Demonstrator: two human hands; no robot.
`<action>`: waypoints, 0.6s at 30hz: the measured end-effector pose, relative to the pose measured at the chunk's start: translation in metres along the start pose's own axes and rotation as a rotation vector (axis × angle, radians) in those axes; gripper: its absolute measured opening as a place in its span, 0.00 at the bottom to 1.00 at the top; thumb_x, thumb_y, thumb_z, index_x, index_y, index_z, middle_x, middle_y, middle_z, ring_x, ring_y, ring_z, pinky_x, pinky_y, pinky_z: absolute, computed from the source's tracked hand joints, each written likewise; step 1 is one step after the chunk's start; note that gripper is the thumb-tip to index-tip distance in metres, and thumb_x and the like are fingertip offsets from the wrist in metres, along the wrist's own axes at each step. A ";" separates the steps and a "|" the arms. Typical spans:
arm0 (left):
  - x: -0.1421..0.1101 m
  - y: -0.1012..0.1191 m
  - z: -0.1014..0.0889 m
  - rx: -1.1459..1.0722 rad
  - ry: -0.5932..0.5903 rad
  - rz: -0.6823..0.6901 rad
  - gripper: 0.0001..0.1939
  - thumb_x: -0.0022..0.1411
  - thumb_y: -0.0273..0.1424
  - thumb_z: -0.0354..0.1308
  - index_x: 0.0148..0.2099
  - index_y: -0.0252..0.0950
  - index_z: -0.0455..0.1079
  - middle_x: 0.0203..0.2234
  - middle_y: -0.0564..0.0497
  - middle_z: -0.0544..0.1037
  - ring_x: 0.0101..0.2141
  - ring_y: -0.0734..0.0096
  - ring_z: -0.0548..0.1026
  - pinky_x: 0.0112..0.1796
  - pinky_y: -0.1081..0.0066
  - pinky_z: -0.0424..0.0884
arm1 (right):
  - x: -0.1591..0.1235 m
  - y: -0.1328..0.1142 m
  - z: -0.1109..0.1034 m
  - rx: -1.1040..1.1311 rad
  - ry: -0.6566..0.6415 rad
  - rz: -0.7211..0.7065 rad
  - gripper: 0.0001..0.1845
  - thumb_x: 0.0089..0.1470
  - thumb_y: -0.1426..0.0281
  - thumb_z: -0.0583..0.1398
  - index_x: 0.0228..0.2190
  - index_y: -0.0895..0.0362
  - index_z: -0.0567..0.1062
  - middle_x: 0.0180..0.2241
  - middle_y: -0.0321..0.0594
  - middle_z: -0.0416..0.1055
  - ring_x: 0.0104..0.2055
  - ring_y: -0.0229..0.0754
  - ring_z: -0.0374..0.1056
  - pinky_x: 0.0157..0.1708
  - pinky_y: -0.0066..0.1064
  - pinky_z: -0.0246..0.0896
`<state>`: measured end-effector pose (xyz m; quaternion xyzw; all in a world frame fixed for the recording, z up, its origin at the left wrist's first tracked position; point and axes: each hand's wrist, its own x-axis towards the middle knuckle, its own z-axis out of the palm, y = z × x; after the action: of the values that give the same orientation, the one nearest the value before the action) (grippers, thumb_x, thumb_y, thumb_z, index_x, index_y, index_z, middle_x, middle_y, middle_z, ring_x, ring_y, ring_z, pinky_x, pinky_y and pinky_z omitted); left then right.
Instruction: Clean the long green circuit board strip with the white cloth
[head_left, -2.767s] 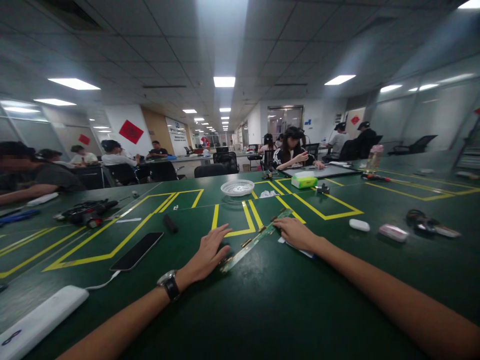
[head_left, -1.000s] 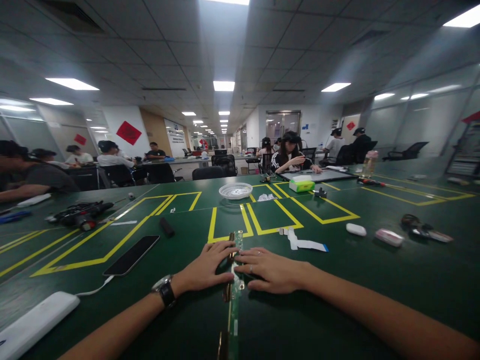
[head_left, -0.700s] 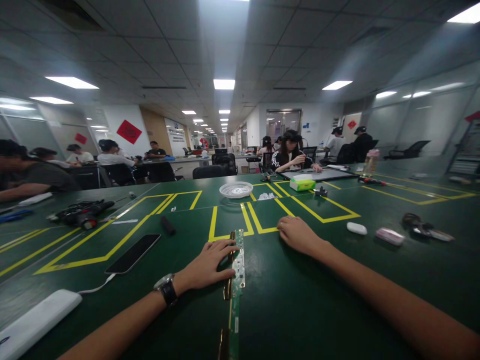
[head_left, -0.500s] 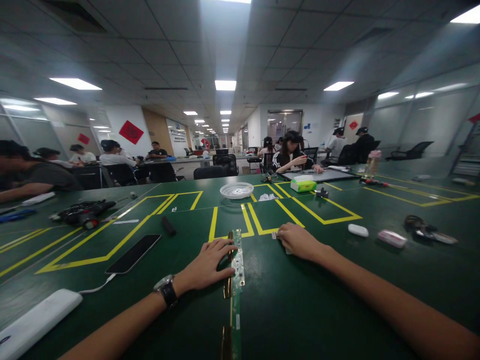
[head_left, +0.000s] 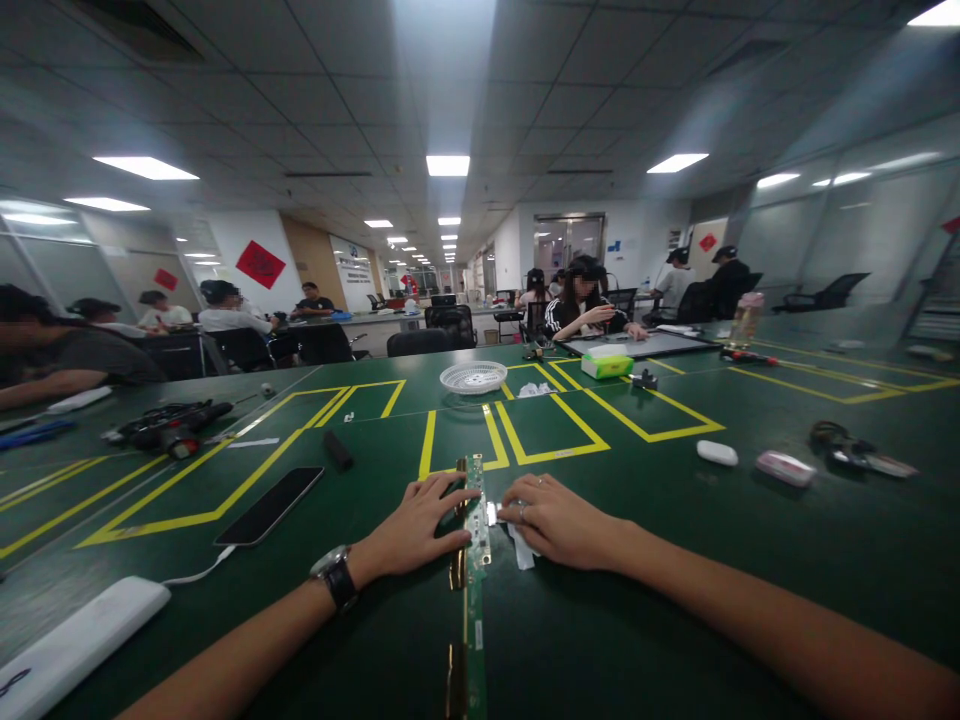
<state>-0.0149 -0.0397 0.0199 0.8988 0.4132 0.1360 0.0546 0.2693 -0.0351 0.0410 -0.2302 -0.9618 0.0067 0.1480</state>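
Observation:
A long, narrow green circuit board (head_left: 475, 600) with copper-coloured flexible strips along its left side lies lengthwise before me on the green table. My left hand (head_left: 416, 525) rests at its upper part, fingers and thumb spread and fingertips touching the board. Just right of the board, my right hand (head_left: 559, 520) is closed around a crumpled white wipe (head_left: 523, 550), which hangs out below the fingers. A small whitish piece (head_left: 492, 513) shows at these fingertips, beside the board's edge; whether it belongs to the wipe I cannot tell.
Left of me lie a black phone (head_left: 271, 507), a cabled white power bank (head_left: 82, 640) and a black power tool (head_left: 172, 428). Ahead stand a white basket (head_left: 473, 378) and a green tissue pack (head_left: 607, 365). A white case (head_left: 717, 453) lies right. A person sits opposite.
My right hand has moved left and nearer to me, from the yellow tape to the board's edge, bringing the white wipe along. My left hand stays on the board.

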 end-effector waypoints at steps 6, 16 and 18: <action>0.001 0.002 -0.002 0.001 -0.018 -0.007 0.30 0.68 0.52 0.49 0.68 0.52 0.55 0.65 0.49 0.59 0.62 0.47 0.56 0.58 0.45 0.55 | 0.001 -0.005 0.000 -0.034 -0.016 0.019 0.19 0.64 0.70 0.53 0.53 0.55 0.73 0.49 0.47 0.70 0.53 0.49 0.63 0.52 0.44 0.55; 0.000 0.000 0.001 -0.012 -0.006 -0.008 0.30 0.68 0.52 0.50 0.68 0.51 0.56 0.64 0.48 0.59 0.62 0.47 0.56 0.58 0.46 0.55 | 0.000 -0.010 0.000 -0.035 -0.015 0.042 0.19 0.65 0.70 0.52 0.54 0.56 0.72 0.49 0.48 0.69 0.52 0.49 0.62 0.52 0.43 0.57; 0.000 0.000 0.000 -0.012 -0.017 -0.015 0.31 0.68 0.52 0.50 0.68 0.52 0.54 0.65 0.48 0.58 0.62 0.47 0.56 0.58 0.45 0.55 | 0.000 -0.011 -0.001 -0.036 -0.017 0.048 0.19 0.65 0.70 0.51 0.54 0.56 0.72 0.50 0.48 0.69 0.53 0.49 0.62 0.52 0.43 0.57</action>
<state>-0.0150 -0.0392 0.0194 0.8964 0.4187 0.1305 0.0646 0.2644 -0.0445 0.0430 -0.2559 -0.9572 -0.0052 0.1354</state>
